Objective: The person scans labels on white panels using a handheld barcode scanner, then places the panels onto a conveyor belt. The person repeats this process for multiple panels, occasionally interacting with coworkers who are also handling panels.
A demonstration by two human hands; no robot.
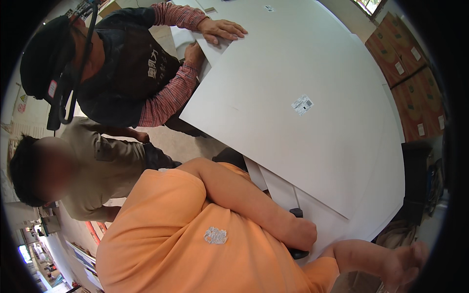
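While the left hand [302, 233] fists a half-hidden black tool [296, 213], the right hand's [408, 263] grip — blurred — cannot be told.

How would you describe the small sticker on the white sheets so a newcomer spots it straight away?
Start from the big stack of white sheets filling the middle of the view. On the topmost sheet, right of centre, sits a small square label with dark print, tilted. A second label lies at the far top edge; this one is larger and alone on the bare open surface.
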